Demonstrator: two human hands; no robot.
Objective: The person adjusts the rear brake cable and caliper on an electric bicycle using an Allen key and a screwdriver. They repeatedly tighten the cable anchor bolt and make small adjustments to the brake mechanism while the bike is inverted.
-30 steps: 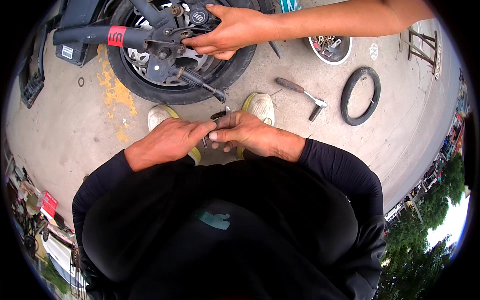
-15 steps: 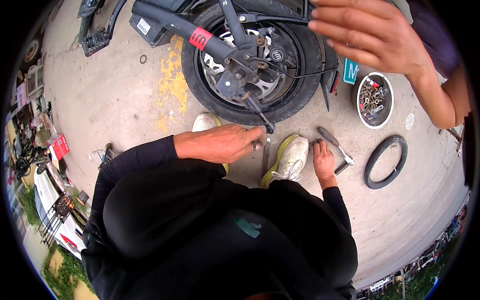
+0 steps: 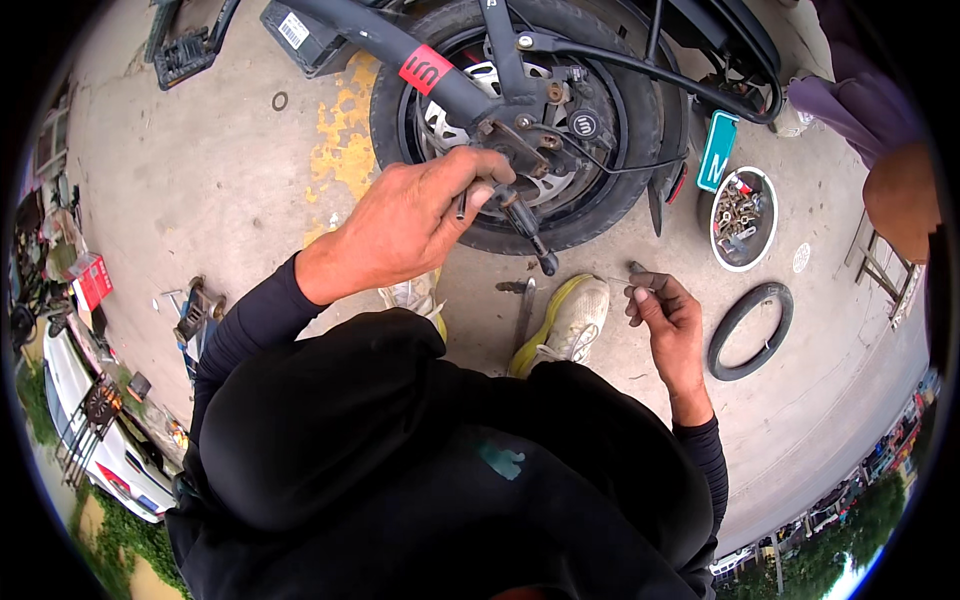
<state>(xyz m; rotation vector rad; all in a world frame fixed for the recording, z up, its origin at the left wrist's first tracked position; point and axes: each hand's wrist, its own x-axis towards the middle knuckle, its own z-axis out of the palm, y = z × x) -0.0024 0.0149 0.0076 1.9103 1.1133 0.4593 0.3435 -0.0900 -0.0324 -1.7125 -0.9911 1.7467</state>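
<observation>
My left hand [image 3: 400,220] is closed around a small dark cylindrical metal piece [image 3: 462,206]. Its index finger reaches to the metal bracket at the hub of a bike's wheel [image 3: 580,232], just above a dark shaft with a rounded end [image 3: 528,228]. Low on the right, beside my right shoe [image 3: 575,315], my right hand [image 3: 675,325] has thumb and fingers pinched together. Something thin and pale shows at those fingertips, too fine to name. Past the fingers a tool's handle end [image 3: 637,267] peeks out; the rest of that tool is hidden.
A white-rimmed bucket of metal parts [image 3: 745,225] stands right of the wheel, near a green plate [image 3: 716,150]. A black rubber ring [image 3: 750,332] lies nearer me. Between my shoes lies a flat metal bar [image 3: 525,310]. Another person's sleeve [image 3: 865,115] is at the right edge.
My left hand has moved up and left from the shaft's end to the hub bracket. My right hand has risen from beside the tool on the ground. The other person's hand has left the view.
</observation>
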